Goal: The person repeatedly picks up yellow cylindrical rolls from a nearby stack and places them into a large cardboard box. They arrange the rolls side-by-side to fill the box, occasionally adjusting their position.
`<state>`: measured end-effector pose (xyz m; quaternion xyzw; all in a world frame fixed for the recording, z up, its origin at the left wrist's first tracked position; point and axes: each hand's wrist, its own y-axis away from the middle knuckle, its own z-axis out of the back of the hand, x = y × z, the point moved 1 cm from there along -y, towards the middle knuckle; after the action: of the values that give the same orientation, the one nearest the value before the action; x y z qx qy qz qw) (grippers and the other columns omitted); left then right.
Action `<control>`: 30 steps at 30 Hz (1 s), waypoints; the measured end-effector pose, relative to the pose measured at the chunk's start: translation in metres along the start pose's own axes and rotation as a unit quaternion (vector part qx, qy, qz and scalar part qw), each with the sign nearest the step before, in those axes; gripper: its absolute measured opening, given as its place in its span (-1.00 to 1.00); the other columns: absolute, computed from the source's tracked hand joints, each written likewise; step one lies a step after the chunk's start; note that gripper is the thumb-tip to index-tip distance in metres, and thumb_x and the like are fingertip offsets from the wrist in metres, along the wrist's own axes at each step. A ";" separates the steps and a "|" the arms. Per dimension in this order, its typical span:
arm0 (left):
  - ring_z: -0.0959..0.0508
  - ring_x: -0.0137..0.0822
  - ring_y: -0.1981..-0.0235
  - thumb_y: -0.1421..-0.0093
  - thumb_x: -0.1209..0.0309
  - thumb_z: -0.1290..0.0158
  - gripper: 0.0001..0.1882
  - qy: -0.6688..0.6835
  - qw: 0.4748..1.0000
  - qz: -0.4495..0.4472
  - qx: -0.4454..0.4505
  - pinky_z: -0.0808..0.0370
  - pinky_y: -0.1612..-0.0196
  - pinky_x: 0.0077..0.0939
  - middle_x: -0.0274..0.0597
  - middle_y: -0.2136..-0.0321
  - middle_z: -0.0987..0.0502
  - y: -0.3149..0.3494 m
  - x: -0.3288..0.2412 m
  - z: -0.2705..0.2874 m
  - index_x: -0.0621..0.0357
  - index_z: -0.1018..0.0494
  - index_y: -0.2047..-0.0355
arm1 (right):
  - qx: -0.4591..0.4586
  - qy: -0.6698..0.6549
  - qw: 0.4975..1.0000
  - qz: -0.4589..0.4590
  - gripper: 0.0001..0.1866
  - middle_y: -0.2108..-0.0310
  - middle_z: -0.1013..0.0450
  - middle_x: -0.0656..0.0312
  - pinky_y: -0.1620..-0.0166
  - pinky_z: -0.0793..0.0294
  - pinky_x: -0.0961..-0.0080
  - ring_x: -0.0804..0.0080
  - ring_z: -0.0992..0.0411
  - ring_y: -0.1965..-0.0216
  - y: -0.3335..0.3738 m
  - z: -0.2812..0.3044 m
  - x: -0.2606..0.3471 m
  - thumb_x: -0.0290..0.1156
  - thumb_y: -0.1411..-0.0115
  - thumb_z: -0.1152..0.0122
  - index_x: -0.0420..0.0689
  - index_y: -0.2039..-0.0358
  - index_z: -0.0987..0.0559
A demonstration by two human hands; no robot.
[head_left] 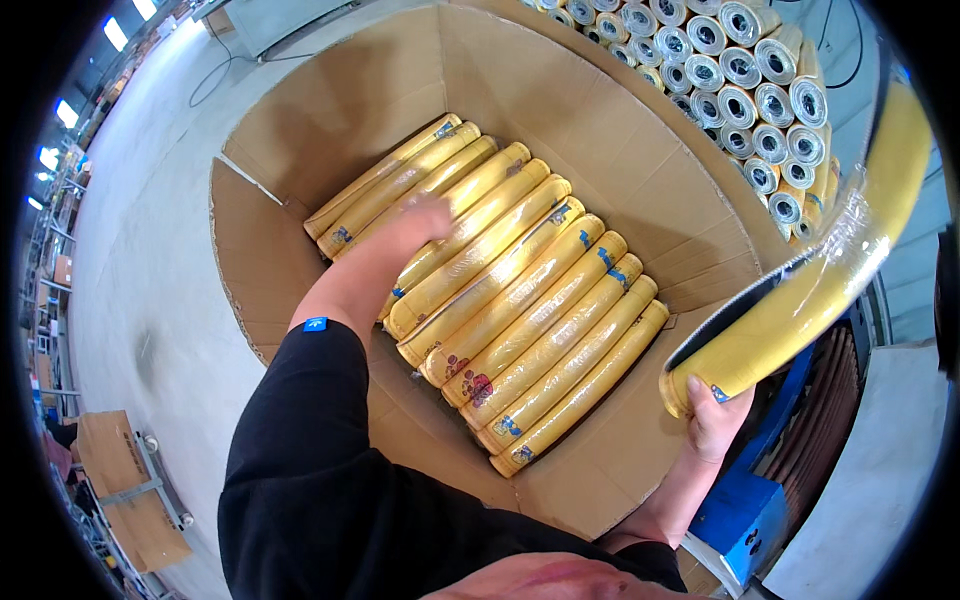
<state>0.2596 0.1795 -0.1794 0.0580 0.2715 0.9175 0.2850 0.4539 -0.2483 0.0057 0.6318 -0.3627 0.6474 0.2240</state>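
An open cardboard box (345,85) beside pale floor (150,240) contains a row of yellow rolls (530,300) with blue and red prints (478,388), bare cardboard (635,410) right of them. Near the box's right side, the right hand (714,425) grasps another yellow roll (790,320); whether the blurred left hand (428,218) over the row grips anything, I cannot tell.

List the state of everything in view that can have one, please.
Cardboard box: open at the top
Rolls in the box: lying side by side, in clear plastic
Held roll: raised, partly over the box's right side
Right hand: closed on the held roll's near end
Left hand: blurred; grip unclear
Stacked rolls: piled, ends showing
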 end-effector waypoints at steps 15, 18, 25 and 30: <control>-0.53 -0.25 0.36 0.06 0.57 -0.24 -0.39 0.785 0.536 -0.281 -0.133 -0.57 0.32 -0.34 -0.08 0.29 -0.44 0.167 -0.179 0.120 0.26 -0.14 0.04 | 0.205 0.300 0.921 0.139 -0.20 -0.01 -0.31 0.01 -0.05 -0.36 0.35 0.19 -0.37 0.06 -0.014 -0.042 0.025 -0.47 0.26 -0.47 -0.24 -0.07 -0.37; -0.51 -0.30 0.25 0.11 0.57 -0.25 -0.40 0.642 0.704 -0.239 -0.188 -0.48 0.13 -0.37 -0.13 0.22 -0.47 0.092 -0.069 0.102 0.24 -0.25 0.05 | 0.176 0.290 0.927 0.161 -0.26 -0.01 -0.32 0.04 -0.04 -0.36 0.37 0.27 -0.38 0.08 -0.016 -0.032 0.024 -0.52 0.20 -0.42 -0.24 -0.08 -0.37; -0.32 -0.15 -0.17 0.19 0.34 -0.21 -0.07 0.247 0.940 -0.070 -0.227 -0.25 -0.19 -0.42 0.04 -0.10 -0.35 0.029 0.116 0.021 0.18 -0.10 -0.24 | 0.165 0.207 0.962 0.067 -0.37 0.06 -0.39 0.12 -0.02 -0.33 0.45 0.33 -0.39 0.07 -0.024 -0.026 0.008 -0.58 0.14 -0.32 -0.22 -0.03 -0.42; -0.29 -0.14 -0.18 0.18 0.39 -0.19 -0.08 0.265 0.940 -0.024 -0.212 -0.24 -0.19 -0.48 0.01 -0.15 -0.30 -0.032 0.140 -0.057 0.15 -0.09 -0.25 | 0.170 0.192 0.966 0.032 -0.41 0.05 -0.40 0.11 -0.04 -0.32 0.44 0.35 -0.39 0.07 -0.026 -0.031 0.006 -0.49 0.07 -0.31 -0.26 -0.04 -0.40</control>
<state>0.1441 0.2530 -0.2510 -0.2554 0.1379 0.9288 0.2305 0.4526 -0.2093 0.0185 0.5123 -0.2177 0.8156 0.1578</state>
